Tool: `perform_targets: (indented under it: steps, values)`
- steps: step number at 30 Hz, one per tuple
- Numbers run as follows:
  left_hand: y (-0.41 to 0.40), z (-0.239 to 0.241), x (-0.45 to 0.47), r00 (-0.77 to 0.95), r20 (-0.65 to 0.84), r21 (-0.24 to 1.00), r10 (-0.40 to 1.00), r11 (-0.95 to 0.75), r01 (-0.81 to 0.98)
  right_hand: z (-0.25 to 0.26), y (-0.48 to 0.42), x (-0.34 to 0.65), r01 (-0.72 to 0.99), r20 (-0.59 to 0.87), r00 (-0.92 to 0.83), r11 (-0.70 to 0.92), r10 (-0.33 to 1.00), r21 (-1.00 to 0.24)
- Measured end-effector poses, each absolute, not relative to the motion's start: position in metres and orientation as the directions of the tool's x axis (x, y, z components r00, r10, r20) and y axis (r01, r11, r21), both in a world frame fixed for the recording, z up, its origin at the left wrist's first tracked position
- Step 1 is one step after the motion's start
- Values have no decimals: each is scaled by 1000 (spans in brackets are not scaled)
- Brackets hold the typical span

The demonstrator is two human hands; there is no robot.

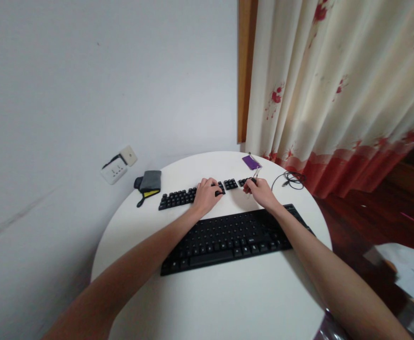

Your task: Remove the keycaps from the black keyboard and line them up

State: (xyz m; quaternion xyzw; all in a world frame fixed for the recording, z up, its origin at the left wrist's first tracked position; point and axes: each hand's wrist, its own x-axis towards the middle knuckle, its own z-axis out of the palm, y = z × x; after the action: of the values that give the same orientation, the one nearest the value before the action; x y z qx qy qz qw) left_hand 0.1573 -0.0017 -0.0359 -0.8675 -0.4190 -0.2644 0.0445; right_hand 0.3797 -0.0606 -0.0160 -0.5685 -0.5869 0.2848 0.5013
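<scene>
A black keyboard lies across the middle of a round white table; many of its keys look bare. Behind it, loose black keycaps are laid out in rows. My left hand rests curled on these keycaps, fingertips pinching one black cap near the row's right end. My right hand is closed around a thin metal tool, with a small dark cap at its fingertips, beside a further group of keycaps.
A grey pouch with yellow lining sits at the table's back left. A purple card and a coiled black cable lie at the back right. A wall socket is on the wall; a curtain hangs at right.
</scene>
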Motion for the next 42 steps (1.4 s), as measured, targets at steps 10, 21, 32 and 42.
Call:
perform_targets:
  steps: [10, 21, 32, 42]
  values:
    - [-4, -15, 152, 441, 548, 206, 711, -626, 752, -11, -63, 380, 328, 255, 172, 189, 952, -926]
    - [-71, 19, 117, 461, 353, 534, 814, -580, 615, -3, -67, 385, 262, 280, 245, 215, 928, -941]
    - [-90, 2, 109, 498, 342, 553, 797, -599, 578, 38, -111, 412, 306, 422, 381, 318, 823, -897]
    - [-95, 1, 114, 546, 333, 570, 769, -625, 533, 4, -193, 455, 586, 364, 380, 83, 850, -806]
